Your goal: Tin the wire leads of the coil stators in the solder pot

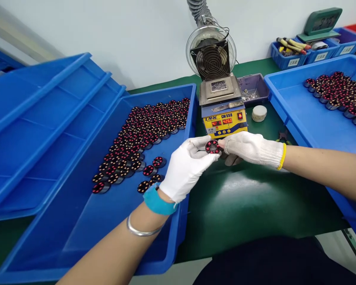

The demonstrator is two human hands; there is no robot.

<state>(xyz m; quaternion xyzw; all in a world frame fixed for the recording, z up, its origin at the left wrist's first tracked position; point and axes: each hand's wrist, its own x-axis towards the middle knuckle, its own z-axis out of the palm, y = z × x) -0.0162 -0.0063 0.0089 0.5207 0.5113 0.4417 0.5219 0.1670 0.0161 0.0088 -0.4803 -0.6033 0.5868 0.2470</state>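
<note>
Two gloved hands: the left hand [188, 168] and the right hand [250, 148] meet on one small black-and-red ring [208, 147].
Left grip: thumb and fingers pinch the ring from its left side; a light blue band [158, 201] circles the wrist.
Right grip: fingertips grasp the ring's right edge; the knitted glove has a yellow cuff [282, 156].
Ring: between the two sets of fingertips, just below the front of the yellow-faced machine [224, 126] as seen from the head.
Machine front: what reads as "CM 558", beside brand letters ending in "MW"; red digits show 426.0 on the right display, the left one hard to read.
Small sticker: writing too small to tell.
Clock [323, 21]: seems to show 9:45.
Small blue bins [289, 61]: white labels, at least two reading 工具盒.
Left tray [106, 213]: many similar rings [148, 132] packed together, a few loose ones beside the left hand.
Right tray [305, 113]: more rings [341, 95], well apart from the hands.
</note>
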